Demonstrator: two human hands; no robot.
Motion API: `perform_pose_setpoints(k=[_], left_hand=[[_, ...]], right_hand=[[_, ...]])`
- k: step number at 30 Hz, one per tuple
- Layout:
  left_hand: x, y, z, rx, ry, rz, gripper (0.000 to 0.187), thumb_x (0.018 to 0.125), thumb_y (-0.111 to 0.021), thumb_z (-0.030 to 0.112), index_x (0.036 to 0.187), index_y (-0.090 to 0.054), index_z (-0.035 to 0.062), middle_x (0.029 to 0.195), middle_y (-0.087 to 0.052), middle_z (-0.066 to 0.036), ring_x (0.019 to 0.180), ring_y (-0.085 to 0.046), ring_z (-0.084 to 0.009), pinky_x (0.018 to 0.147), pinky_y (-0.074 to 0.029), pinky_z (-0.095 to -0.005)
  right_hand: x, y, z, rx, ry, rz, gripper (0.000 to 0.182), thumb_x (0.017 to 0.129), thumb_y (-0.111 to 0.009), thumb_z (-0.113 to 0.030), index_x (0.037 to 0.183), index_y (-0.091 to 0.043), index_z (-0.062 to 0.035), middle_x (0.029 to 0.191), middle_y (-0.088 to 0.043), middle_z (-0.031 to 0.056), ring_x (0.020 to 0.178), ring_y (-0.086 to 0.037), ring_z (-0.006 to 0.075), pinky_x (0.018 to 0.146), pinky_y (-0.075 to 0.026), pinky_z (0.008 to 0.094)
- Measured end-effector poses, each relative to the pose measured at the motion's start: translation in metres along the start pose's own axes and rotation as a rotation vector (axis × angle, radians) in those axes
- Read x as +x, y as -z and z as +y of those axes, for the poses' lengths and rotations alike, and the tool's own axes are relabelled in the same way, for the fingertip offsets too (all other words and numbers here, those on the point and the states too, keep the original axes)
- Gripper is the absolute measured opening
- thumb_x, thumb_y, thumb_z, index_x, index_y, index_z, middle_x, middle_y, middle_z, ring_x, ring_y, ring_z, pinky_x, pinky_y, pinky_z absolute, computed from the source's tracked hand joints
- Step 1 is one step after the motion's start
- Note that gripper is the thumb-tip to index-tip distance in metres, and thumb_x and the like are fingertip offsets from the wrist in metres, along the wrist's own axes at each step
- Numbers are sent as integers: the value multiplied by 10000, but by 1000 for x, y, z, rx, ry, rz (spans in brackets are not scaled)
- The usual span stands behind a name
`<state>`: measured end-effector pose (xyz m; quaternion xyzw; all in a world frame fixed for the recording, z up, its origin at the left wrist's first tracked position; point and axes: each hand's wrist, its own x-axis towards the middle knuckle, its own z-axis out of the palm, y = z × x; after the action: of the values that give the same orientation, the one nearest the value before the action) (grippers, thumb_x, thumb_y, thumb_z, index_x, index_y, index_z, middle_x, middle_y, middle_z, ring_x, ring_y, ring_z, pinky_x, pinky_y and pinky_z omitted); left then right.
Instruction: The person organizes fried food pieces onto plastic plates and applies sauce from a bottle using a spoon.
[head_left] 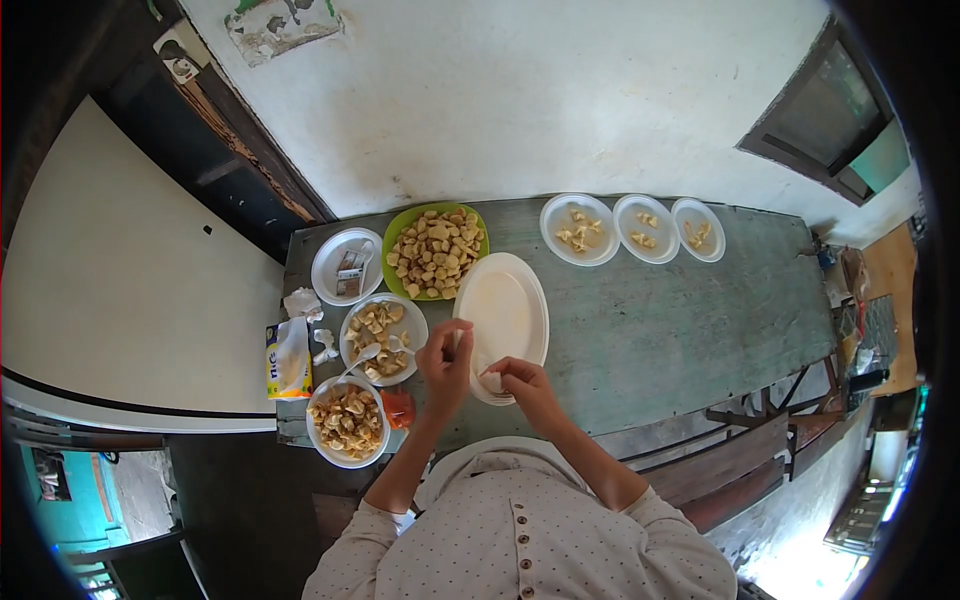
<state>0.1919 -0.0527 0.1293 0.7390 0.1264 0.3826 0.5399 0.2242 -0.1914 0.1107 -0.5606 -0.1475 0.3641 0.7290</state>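
Note:
A white oval plate [508,300] lies in front of me, with hardly anything on its surface. At the plate's left edge is my left hand [447,362], its fingers curled; whatever they hold, if anything, is hidden. My right hand [524,386] is over the near end of the plate, thumb and fingers pinched around a small whitish piece [491,381] too small to name. Left of my hands stand a plate of folded pieces [377,325] with white spoons and a bowl of browner pieces [347,420]. A red packet [398,409] lies close to my left forearm.
A green bowl [396,226] heaped with tan chunks stands behind the left plates. Farther left are a plate with banknotes [350,272], crumpled tissues [303,304] and a yellow tissue pack [289,362]. Three small plates [578,205] with pieces line the wall side. A bench [715,455] is at right.

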Motion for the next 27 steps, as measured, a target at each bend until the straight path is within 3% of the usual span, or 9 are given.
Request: perform_pose_setpoints(k=[3, 5, 8, 12, 14, 17, 19, 27], left_hand=[[-3, -7, -10, -81, 143, -45, 119, 764, -587, 4, 875, -593, 46, 522, -322, 59, 458, -246, -19, 418, -178, -208], [-6, -12, -16, -104, 197, -68, 130, 763, -591, 14, 890, -588, 46, 531, -304, 65, 472, -236, -18, 426, -174, -208], [-10, -17, -24, -57, 316, -184, 120, 772, -589, 36, 892, -582, 45, 527, -308, 60, 462, -248, -25, 421, -190, -215], [-17, -21, -31, -30, 434, -343, 155, 791, -571, 45, 945, -555, 48, 557, -337, 67, 485, -286, -13, 422, -213, -197], [-20, -21, -34, -44, 464, -388, 170, 796, -567, 53, 965, -548, 47, 556, -361, 57, 479, -316, -12, 412, -243, -196], [-21, -19, -39, -104, 507, -439, 215, 818, -552, 81, 1028, -519, 53, 567, -414, 33, 472, -410, -19, 394, -316, -184], [-18, -12, -28, -184, 658, -512, 236, 842, -529, 107, 1070, -491, 60, 604, -458, 12, 485, -473, -34, 391, -363, -171], [-27, -9, -33, -226, 598, -502, 219, 864, -500, 89, 1082, -500, 67, 619, -452, 18, 466, -463, -31, 379, -351, -185]], right_hand=[[3, 4, 2, -86, 52, 46, 166, 830, -477, -75, 942, -591, -31, 801, -587, 59, 744, -539, 120, 664, -423, 245], [2, 3, -2, -465, 130, 118, 195, 835, -501, -120, 989, -579, -29, 810, -586, 70, 762, -545, 129, 673, -420, 238], [-3, 5, 9, -401, 54, 79, 224, 829, -541, -175, 996, -580, -30, 849, -595, 74, 743, -543, 130, 647, -427, 242], [-11, 11, 20, -507, 102, 93, 262, 810, -586, -226, 978, -585, -26, 862, -606, 82, 705, -554, 133, 615, -434, 250], [-13, 17, 24, -574, -40, 41, 296, 826, -576, -209, 1033, -562, 3, 870, -612, 69, 766, -552, 115, 679, -451, 259], [-16, 20, 28, -323, -164, 111, 291, 826, -580, -195, 1037, -567, 4, 843, -607, 50, 764, -541, 95, 678, -442, 250], [-17, 26, 38, -283, -139, 112, 290, 828, -579, -192, 1040, -568, 5, 839, -601, 42, 761, -536, 87, 678, -436, 246], [-17, 30, 44, -213, -120, 91, 277, 834, -571, -179, 1042, -568, 4, 835, -587, 28, 748, -526, 81, 678, -421, 239]])
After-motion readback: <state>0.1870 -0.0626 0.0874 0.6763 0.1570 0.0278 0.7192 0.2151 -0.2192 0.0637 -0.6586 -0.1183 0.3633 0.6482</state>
